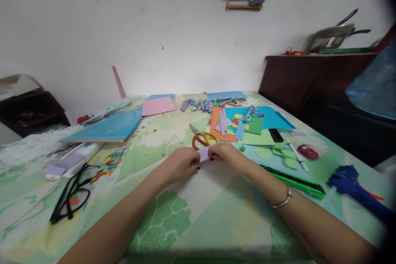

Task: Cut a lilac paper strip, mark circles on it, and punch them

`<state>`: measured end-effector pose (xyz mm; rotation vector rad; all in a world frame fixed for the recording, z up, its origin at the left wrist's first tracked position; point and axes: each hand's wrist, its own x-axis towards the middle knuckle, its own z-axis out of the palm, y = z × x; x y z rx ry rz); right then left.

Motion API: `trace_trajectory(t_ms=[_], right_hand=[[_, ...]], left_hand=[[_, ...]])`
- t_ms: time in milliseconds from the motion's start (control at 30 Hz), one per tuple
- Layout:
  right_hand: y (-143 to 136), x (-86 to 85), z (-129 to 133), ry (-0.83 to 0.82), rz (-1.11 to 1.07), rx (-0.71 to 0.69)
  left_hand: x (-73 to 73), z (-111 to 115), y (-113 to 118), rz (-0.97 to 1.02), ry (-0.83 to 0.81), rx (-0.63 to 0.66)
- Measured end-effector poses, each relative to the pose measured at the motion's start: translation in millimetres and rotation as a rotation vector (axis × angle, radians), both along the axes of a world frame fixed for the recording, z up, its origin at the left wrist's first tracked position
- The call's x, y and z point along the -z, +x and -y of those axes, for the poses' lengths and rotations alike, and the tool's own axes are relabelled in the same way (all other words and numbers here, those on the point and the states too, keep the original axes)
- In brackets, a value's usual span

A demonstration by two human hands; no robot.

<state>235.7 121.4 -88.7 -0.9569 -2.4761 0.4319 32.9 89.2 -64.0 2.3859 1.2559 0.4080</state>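
Observation:
A small piece of lilac paper (204,154) is stretched between my two hands, low over the tablecloth. My left hand (182,162) is closed in a pinch on its left end. On the other end, the fingers of my right hand (228,156) are pinched closed too. Just beyond the paper lie scissors (198,141) with one red and one yellow handle, their blades pointing away to the left. Part of the handles is hidden behind my right hand.
Coloured sheets and scraps (255,126) lie beyond my right hand. A green cutter (297,181), a white pen (297,156) and a blue glue gun (355,185) are at right. Black glasses (72,194) and a blue folder (105,126) lie left. The wall (185,29) stands behind.

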Motion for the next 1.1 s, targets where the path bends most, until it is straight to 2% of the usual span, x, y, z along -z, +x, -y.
trace_trajectory(t_ms=[267,400,500,667,867,1100], right_hand=[[2,9.0,-12,-0.208,-0.149,0.146],[4,11.0,-16,-0.279,-0.177,0.165],[1,12.5,-18,-0.286,-0.165,0.218],[-3,14.9,-23,-0.265,-0.13,0.281],[-2,14.9,-25,-0.225,-0.081,0.25],[2,3.8,-21,-0.111,0.011,0.079]], left_hand=[[4.9,-23,-20,0.031,-0.24,-0.11],[9.2,-29,-27,0.051,-0.289,-0.135],[12.3,-31,-25,0.041,-0.229,-0.159],[8.3,-18,-8,-0.052,0.031,-0.133],[4.3,3,9,-0.27,0.182,-0.042],[11.1,0,7,-0.36,0.202,-0.089]])
